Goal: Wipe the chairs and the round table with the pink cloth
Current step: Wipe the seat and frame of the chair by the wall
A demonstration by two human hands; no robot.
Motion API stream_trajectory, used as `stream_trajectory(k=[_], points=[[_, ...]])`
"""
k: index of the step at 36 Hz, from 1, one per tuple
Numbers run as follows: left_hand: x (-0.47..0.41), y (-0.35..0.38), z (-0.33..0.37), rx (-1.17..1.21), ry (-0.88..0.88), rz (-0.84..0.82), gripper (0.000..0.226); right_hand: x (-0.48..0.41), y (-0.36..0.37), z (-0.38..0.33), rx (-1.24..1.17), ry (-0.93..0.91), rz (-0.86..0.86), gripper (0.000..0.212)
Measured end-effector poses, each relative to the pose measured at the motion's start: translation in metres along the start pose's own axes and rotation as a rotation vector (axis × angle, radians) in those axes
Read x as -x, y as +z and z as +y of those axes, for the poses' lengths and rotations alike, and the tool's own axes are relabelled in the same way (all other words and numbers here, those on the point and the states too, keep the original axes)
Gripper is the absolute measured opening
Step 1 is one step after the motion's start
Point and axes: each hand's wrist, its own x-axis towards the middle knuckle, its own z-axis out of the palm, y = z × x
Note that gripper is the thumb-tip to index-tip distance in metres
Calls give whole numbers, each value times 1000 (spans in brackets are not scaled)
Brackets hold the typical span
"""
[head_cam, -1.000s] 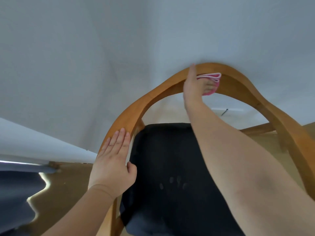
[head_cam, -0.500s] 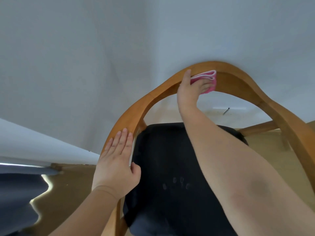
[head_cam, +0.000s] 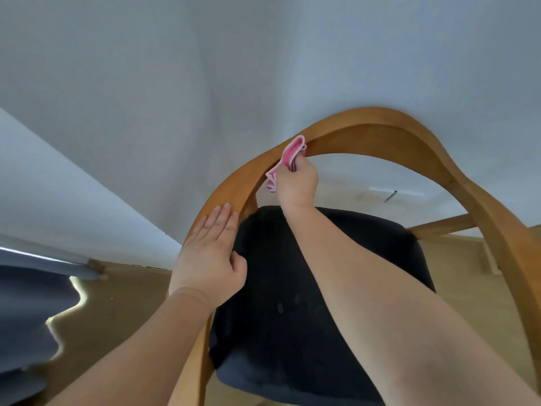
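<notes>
The right hand [head_cam: 297,183] has its fingers curled tight round the soft pink cloth [head_cam: 288,159], pressed on the smooth curved wooden chair back [head_cam: 380,127]. The left hand [head_cam: 209,256] lies flat on the rail, fingers straight and together. The padded seat [head_cam: 292,288] is dark.
</notes>
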Motion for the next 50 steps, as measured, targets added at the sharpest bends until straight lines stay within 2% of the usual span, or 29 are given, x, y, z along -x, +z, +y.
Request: stream_trajectory(k=[9,14,17,21,24,27,29,33,40,47,50], points=[[12,-25,6,306,-44,-22,58,63,-77,-62,180,-128,-274,28],[23,-83,20,521,-97,30,48,103,-112,-108,267,-178,-385,25],[36,-131,33,607,-117,91,43,131,-121,-138,261,-215,-429,30],[62,-199,50,768,-153,194,13,174,-130,-177,200,-275,-497,28],[83,-241,63,856,-173,253,16,203,-138,-202,154,-327,-565,39],[105,-273,76,937,-207,265,15,227,-145,-221,126,-380,-655,31],[119,-287,85,972,-230,257,24,240,-149,-230,111,-400,-729,28],[147,-308,106,1089,-329,305,28,254,-163,-246,86,-474,-876,47],[202,-337,145,1008,-520,504,45,271,-185,-272,8,-543,-1230,41],[294,-357,157,990,-720,757,12,331,-175,-287,-141,-395,-1614,38],[352,-363,159,991,-765,803,16,375,-170,-288,-148,-454,-1686,30]])
